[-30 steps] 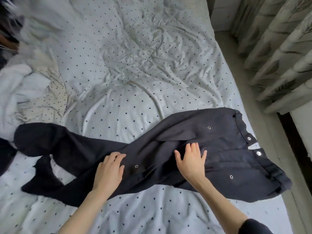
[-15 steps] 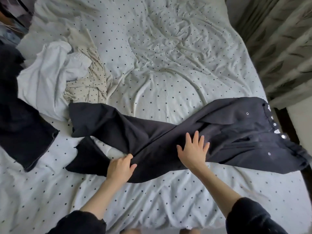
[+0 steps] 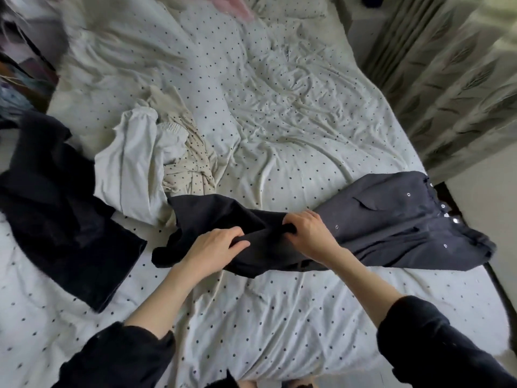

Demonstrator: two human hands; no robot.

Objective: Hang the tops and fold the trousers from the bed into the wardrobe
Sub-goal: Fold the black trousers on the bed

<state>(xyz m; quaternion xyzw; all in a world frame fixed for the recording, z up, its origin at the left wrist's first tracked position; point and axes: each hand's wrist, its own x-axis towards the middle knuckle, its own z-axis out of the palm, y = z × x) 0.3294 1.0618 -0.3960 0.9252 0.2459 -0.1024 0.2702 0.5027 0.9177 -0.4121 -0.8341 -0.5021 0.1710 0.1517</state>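
Dark trousers (image 3: 391, 219) with metal rivets lie across the bed, waistband at the right edge, legs running left. My left hand (image 3: 212, 247) grips a bunched fold of the trouser legs near the middle. My right hand (image 3: 307, 233) grips the same cloth just to the right, fingers curled under a raised fold. Between the two hands the fabric is lifted and creased. The leg ends (image 3: 201, 214) lie folded and rumpled to the left of my hands.
A dotted white sheet (image 3: 279, 317) covers the bed. A white top (image 3: 131, 169) and a cream dotted garment (image 3: 190, 169) lie crumpled at the left. A black garment (image 3: 61, 214) spreads over the left edge. Curtains (image 3: 447, 79) hang at the right.
Both hands went from lying flat on the trousers to gripping the cloth at mid-leg. The leg ends have been drawn in toward the middle, and the view has shifted left.
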